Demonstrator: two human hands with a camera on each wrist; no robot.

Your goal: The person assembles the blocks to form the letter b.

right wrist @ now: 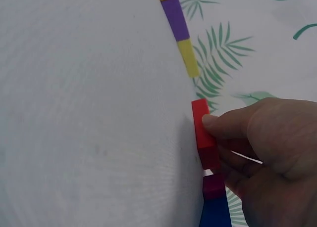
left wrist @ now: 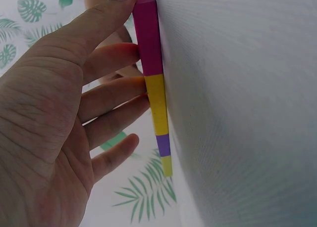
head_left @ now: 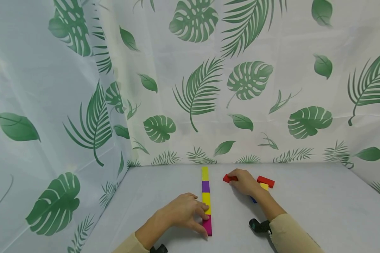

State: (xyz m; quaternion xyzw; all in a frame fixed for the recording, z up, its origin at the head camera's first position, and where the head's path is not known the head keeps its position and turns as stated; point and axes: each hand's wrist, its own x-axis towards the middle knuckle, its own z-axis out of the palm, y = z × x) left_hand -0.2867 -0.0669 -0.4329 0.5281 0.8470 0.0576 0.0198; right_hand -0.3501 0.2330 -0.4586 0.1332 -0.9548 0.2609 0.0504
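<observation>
A straight row of blocks lies on the table: a pale yellow block (head_left: 204, 173) at the far end, then a purple block (head_left: 206, 186), a yellow block (head_left: 206, 197) and a magenta block (head_left: 208, 229) nearest. My left hand (head_left: 184, 213) touches the two nearest blocks from the left, fingers spread and fairly straight, with the thumb beside the magenta one. Right of the row's far end, my right hand (head_left: 245, 182) pinches a red block (right wrist: 201, 138) between thumb and fingers. Its fingers hide part of that block.
Beyond the right hand lie another red block (head_left: 266, 181), a yellow block (head_left: 264, 186) and a blue block (head_left: 253, 200), partly covered by the wrist. In the right wrist view a magenta block (right wrist: 213, 186) shows too. A leaf-patterned curtain (head_left: 209, 88) borders the white table (head_left: 304, 203).
</observation>
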